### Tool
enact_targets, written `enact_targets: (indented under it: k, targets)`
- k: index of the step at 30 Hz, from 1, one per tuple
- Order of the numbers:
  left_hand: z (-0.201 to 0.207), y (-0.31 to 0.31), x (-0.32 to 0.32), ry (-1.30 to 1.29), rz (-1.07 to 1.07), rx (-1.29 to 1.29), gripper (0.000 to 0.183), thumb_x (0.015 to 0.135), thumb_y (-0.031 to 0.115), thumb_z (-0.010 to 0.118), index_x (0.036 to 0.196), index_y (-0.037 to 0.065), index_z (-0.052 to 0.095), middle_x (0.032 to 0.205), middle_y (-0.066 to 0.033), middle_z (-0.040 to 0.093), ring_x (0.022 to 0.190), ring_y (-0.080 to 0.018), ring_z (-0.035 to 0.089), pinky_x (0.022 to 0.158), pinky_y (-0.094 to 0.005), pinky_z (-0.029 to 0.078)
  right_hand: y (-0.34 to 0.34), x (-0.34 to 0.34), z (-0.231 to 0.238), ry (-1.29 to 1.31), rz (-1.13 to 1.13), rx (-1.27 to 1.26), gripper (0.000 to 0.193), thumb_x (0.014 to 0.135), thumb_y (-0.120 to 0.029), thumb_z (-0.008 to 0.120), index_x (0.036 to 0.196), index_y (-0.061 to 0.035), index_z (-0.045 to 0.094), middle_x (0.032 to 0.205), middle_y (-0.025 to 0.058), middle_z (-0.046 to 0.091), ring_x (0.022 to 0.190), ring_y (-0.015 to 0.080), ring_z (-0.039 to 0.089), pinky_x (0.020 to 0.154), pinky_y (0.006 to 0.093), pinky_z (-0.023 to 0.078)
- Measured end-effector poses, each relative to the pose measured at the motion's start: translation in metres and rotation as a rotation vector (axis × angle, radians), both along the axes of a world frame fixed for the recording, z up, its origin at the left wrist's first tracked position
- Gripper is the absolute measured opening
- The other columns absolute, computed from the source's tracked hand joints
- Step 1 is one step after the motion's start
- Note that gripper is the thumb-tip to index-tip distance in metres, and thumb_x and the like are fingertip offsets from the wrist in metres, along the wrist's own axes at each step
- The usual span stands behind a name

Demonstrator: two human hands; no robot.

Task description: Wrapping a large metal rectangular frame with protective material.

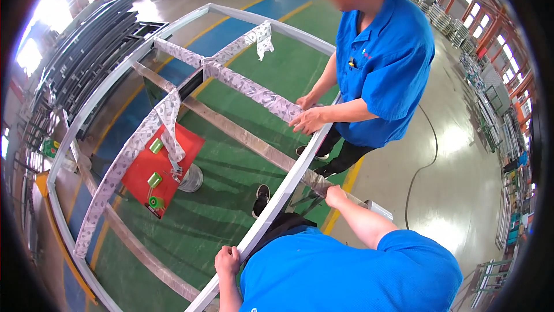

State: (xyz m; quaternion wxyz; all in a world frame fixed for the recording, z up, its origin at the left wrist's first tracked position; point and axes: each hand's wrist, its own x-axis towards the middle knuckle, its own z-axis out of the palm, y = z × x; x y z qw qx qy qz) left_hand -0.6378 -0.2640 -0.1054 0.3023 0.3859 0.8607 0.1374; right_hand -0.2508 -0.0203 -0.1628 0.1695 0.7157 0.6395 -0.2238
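A large white metal window or door frame [283, 191] lies across supports, with crossbars [248, 90] covered in patterned protective film. My left hand [227, 261] is closed round the near rail of this frame, at its lower part. Farther right, my right hand [336, 196] is closed on the film-wrapped support beam [259, 146], near its end just outside the frame. A loose strip of film [169, 110] hangs from the curved left bar. Another torn flap [265, 40] dangles from the far bar.
Opposite my right side, a co-worker in a blue shirt [384, 64] has both hands [309, 117] at a crossbar's end. Beneath the frame are a red board [141, 176] with green tape rolls and a bucket [192, 179]. Dark profiles [86, 52] are stacked left; a cable [424, 168] crosses the floor.
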Motion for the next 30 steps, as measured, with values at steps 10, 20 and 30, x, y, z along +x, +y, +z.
enact_targets:
  k: [10, 20, 30]
  targets:
    - [-0.002, 0.0, -0.002, -0.011, -0.003, 0.012, 0.035, 0.09, 0.036, 0.056, 0.09, 0.002, 0.067, 0.092, -0.0197, 0.07, 0.092, -0.0375, 0.066, 0.084, -0.0465, 0.051, 0.0, 0.003, -0.01, -0.022, 0.004, 0.032, 0.031, 0.083, -0.011, 0.057, 0.104, 0.0076, 0.068, 0.117, 0.0321, 0.061, 0.104, 0.0437, 0.065, 0.087, 0.0468, 0.055]
    - [-0.002, -0.001, -0.002, 0.001, -0.021, 0.029, 0.033, 0.09, 0.035, 0.057, 0.09, 0.003, 0.066, 0.091, -0.019, 0.07, 0.091, -0.0379, 0.066, 0.082, -0.0469, 0.051, 0.0, 0.003, -0.008, -0.015, 0.032, 0.043, 0.028, 0.082, -0.01, 0.056, 0.101, 0.0053, 0.07, 0.111, 0.0302, 0.064, 0.1, 0.0433, 0.066, 0.085, 0.0474, 0.056]
    - [-0.004, -0.001, -0.005, -0.027, -0.016, 0.028, 0.036, 0.09, 0.036, 0.056, 0.091, 0.002, 0.068, 0.091, -0.0199, 0.07, 0.09, -0.0377, 0.067, 0.082, -0.0457, 0.052, 0.0, 0.005, -0.016, 0.015, -0.008, 0.039, 0.031, 0.082, -0.01, 0.057, 0.104, 0.0073, 0.068, 0.116, 0.0335, 0.06, 0.104, 0.0443, 0.064, 0.088, 0.047, 0.055]
